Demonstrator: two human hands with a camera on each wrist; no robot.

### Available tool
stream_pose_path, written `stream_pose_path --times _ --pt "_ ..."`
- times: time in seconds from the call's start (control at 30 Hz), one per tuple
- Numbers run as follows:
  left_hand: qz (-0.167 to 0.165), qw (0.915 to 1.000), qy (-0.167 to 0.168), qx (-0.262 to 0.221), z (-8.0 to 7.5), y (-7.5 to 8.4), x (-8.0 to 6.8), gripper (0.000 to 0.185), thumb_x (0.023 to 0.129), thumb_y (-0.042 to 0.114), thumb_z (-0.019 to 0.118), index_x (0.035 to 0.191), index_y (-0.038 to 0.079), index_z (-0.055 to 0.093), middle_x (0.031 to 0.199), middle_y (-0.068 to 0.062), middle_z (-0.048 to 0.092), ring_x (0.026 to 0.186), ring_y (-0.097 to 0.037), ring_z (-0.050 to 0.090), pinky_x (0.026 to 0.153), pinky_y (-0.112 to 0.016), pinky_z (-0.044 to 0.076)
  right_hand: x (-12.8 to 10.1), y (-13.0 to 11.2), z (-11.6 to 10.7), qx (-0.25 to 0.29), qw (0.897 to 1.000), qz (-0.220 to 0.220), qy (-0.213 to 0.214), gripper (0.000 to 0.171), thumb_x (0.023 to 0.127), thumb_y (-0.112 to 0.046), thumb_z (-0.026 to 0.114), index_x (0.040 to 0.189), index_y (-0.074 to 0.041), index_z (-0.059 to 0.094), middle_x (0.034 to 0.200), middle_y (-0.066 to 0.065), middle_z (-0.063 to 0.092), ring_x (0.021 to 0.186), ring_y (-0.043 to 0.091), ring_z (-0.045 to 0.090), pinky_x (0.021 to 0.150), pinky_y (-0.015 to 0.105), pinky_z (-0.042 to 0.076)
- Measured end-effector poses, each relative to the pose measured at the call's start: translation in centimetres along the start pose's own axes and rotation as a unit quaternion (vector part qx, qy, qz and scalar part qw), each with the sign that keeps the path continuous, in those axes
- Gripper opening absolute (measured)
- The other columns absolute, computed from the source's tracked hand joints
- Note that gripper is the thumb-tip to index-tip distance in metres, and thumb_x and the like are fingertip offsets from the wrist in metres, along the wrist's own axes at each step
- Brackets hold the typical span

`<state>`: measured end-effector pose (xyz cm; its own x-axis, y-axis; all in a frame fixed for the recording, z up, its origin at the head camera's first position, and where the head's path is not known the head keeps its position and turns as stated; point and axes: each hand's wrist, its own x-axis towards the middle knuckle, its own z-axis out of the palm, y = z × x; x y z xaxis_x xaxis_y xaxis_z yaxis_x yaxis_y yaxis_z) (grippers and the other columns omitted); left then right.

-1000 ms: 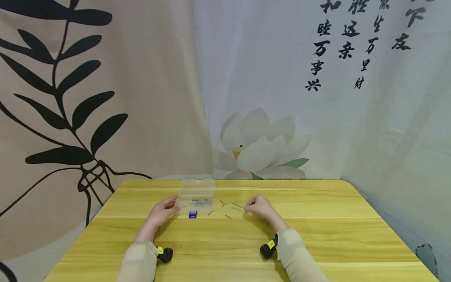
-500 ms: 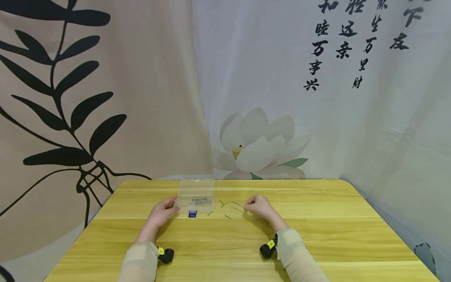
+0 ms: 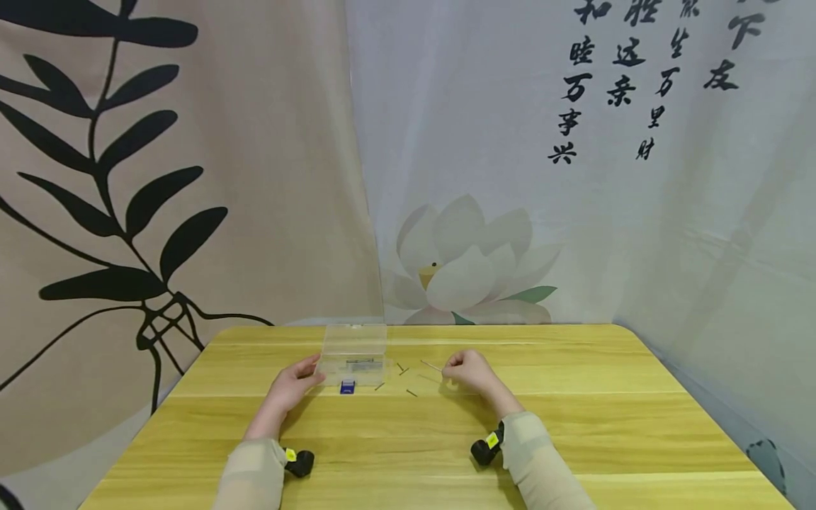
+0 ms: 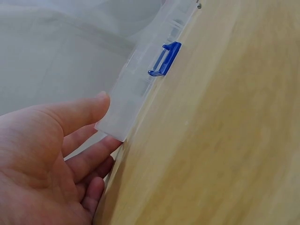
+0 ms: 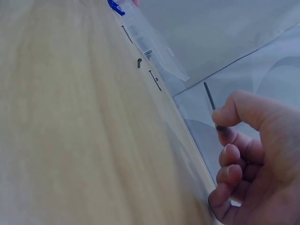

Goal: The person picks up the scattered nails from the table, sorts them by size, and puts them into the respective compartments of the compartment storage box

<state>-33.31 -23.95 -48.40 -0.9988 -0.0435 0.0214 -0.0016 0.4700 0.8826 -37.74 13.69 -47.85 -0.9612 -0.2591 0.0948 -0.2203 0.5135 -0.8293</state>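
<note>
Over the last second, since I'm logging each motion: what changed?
The right hand, pinching a thin nail, lifted it slightly off the table. The left hand stayed against the clear plastic box; the loose nails and the blue latch did not move.

A small clear plastic box (image 3: 354, 354) sits flat on the yellow table, a bit left of the middle of the head view, with a blue clip (image 3: 347, 387) on its near edge and a few thin dark pins inside. The left hand (image 3: 291, 386) touches the box's left corner with its thumb and fingers. A long thin dark pin (image 3: 431, 365) is pinched in the right hand (image 3: 468, 372), tilted, just right of the middle, and more small pins (image 3: 405, 380) lie on the table between it and the box.
</note>
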Motion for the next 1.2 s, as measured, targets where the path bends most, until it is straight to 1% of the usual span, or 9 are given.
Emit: stream_pose_path --times 0.13,0.3,0.53,0.7,0.8,0.9,1.03,1.13,1.2 --pt "0.002 1.0000 -0.003 -0.003 0.0 0.0 -0.1 0.055 0.097 0.016 0.060 0.147 0.002 0.040 0.140 -0.030 0.044 0.129 -0.045 0.040 0.104 -0.057 0.033 0.0 0.0 -0.1 0.008 1.000 0.001 0.003 0.007 0.081 -0.009 0.068 0.075 -0.006 0.067 0.073 0.000 0.062 0.063 0.014 0.051 0.060 0.028 0.044" --pt "0.000 1.0000 -0.002 -0.003 0.1 -0.1 -0.1 0.055 0.097 0.017 0.060 0.147 0.003 0.041 0.140 -0.030 0.044 0.129 -0.044 0.040 0.105 -0.057 0.033 -0.1 -0.5 -0.3 0.016 1.000 0.004 0.000 0.007 0.082 -0.010 0.067 0.076 -0.008 0.066 0.076 0.000 0.061 0.065 0.014 0.047 0.062 0.028 0.041" --pt "0.003 1.0000 -0.005 -0.005 0.1 -0.1 0.1 0.056 0.097 0.019 0.061 0.147 0.002 0.041 0.140 -0.029 0.045 0.128 -0.044 0.041 0.104 -0.056 0.034 -0.5 -2.1 -0.8 0.024 1.000 -0.014 0.003 0.006 0.085 -0.010 0.066 0.079 -0.007 0.066 0.079 0.002 0.062 0.068 0.017 0.048 0.065 0.031 0.041" --pt "0.002 1.0000 -0.009 0.000 -0.1 -0.1 0.1 0.056 0.097 0.019 0.060 0.147 0.003 0.040 0.140 -0.030 0.044 0.129 -0.045 0.040 0.105 -0.056 0.033 -0.4 -3.0 -1.1 0.032 0.999 -0.022 0.002 0.007 0.085 -0.011 0.066 0.078 -0.008 0.065 0.080 0.001 0.062 0.069 0.016 0.047 0.065 0.031 0.040" --pt "0.001 1.0000 -0.009 0.000 -0.2 -0.3 0.1 0.056 0.097 0.019 0.060 0.147 0.003 0.040 0.141 -0.029 0.044 0.129 -0.044 0.040 0.105 -0.056 0.032 0.1 -3.7 -1.4 0.030 0.999 -0.041 -0.006 0.013 0.085 -0.011 0.064 0.073 -0.010 0.061 0.073 -0.001 0.057 0.063 0.015 0.041 0.062 0.030 0.036" --pt "0.001 0.9999 -0.010 0.003 -0.3 -0.4 0.1 0.056 0.097 0.019 0.060 0.147 0.003 0.040 0.141 -0.029 0.043 0.130 -0.044 0.039 0.106 -0.057 0.031 0.7 -4.9 -1.7 0.028 0.997 -0.068 -0.020 0.024 0.086 -0.008 0.062 0.065 -0.010 0.051 0.060 -0.002 0.042 0.056 0.015 0.030 0.059 0.031 0.030" --pt "0.001 0.9999 -0.011 0.007 -0.4 -0.4 0.1 0.057 0.098 0.020 0.060 0.148 0.003 0.039 0.141 -0.029 0.043 0.130 -0.044 0.039 0.106 -0.057 0.031 1.8 -6.1 -1.6 -0.008 0.995 -0.098 -0.035 0.029 0.085 -0.008 0.061 0.061 -0.013 0.046 0.055 -0.004 0.031 0.052 0.014 0.022 0.057 0.030 0.026" --pt "0.004 0.9999 -0.009 0.006 -0.4 -0.4 0.2 0.056 0.097 0.020 0.060 0.147 0.002 0.040 0.140 -0.029 0.044 0.129 -0.044 0.040 0.106 -0.057 0.032 2.7 -6.6 -1.1 -0.035 0.992 -0.109 -0.045 0.023 0.084 -0.010 0.062 0.063 -0.014 0.054 0.055 -0.005 0.036 0.051 0.012 0.024 0.056 0.028 0.028" --pt "0.012 0.9999 -0.008 0.008 -0.2 -0.4 0.2 0.056 0.097 0.019 0.061 0.146 0.001 0.041 0.139 -0.030 0.046 0.128 -0.045 0.042 0.105 -0.056 0.033 3.2 -7.0 -0.6 -0.038 0.991 -0.114 -0.056 0.019 0.083 -0.008 0.062 0.065 -0.012 0.057 0.054 -0.005 0.036 0.051 0.012 0.023 0.055 0.027 0.028"
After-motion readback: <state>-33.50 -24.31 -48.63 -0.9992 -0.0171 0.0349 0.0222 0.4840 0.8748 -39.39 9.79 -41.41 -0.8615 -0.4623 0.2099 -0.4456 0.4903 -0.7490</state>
